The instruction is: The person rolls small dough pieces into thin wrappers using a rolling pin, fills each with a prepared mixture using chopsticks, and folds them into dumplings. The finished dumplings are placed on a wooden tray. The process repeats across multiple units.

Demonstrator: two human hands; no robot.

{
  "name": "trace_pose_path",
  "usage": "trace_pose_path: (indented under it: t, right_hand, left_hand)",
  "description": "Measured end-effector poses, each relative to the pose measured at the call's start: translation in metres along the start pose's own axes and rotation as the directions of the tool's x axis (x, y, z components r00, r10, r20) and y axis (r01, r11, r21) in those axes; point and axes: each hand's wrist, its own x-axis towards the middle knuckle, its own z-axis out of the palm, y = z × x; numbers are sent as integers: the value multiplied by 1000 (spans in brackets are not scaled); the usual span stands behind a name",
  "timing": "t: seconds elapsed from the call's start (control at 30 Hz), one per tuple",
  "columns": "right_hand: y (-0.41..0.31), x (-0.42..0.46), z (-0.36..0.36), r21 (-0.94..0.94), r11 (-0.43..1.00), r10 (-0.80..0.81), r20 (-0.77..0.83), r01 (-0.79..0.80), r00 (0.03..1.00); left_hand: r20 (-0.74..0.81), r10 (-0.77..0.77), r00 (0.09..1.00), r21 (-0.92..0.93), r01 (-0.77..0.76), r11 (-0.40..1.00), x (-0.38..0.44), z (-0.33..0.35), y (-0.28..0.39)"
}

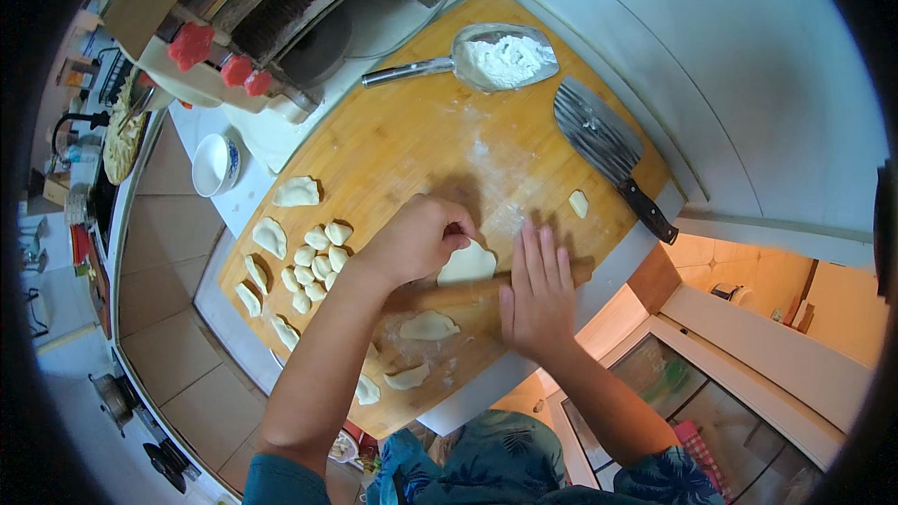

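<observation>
On a floured wooden board (393, 147), my left hand (428, 235) pinches the upper left edge of a flat dough wrapper (468, 264). My right hand (539, 287) lies with its fingers extended and its palm over the right part of a wooden rolling pin (463, 294). The pin lies along the wrapper's lower edge. Nearer to me lies another flat dough piece (429, 326). To the left of my left hand sit several small dough lumps (321, 266), with several folded dumplings (269, 237) around them. A small dough piece (578, 203) lies to the right.
A metal scoop of flour (505, 59) rests at the board's far end. A cleaver (600, 133) with a black handle lies at the right edge. A white bowl (216, 165) stands left of the board, near a machine with red knobs (191, 45). A wall borders the right.
</observation>
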Motion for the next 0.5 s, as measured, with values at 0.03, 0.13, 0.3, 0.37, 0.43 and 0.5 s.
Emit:
trace_pose_path:
  t: [0.03, 0.13, 0.3, 0.37, 0.43, 0.5]
  right_hand:
    - [0, 10, -4, -6, 1000, 9, 9, -9, 1000]
    - [2, 52, -2, -120, 992, 23, -69, -31, 997]
    - [-6, -14, 6, -22, 999, 35, 0, -35, 999]
    - [-4, 13, -3, -45, 999, 25, -6, -25, 1000]
    - [0, 39, 4, -121, 992, 31, -101, -43, 994]
    - [-4, 40, 5, -123, 989, 63, -121, -78, 991]
  left_hand:
    - [8, 19, 1000, 18, -19, 1000, 0, 0, 2]
    - [19, -5, 1000, 22, 4, 1000, 1, -2, 3]
    - [-60, 4, 998, -42, -6, 999, -3, 3, -11]
    - [-51, 5, 999, -33, -7, 999, -4, 3, -8]
    - [-28, -9, 1000, -18, 8, 1000, -1, 1, 0]
    - [-50, -22, 998, -21, 21, 1000, -3, 2, -3]
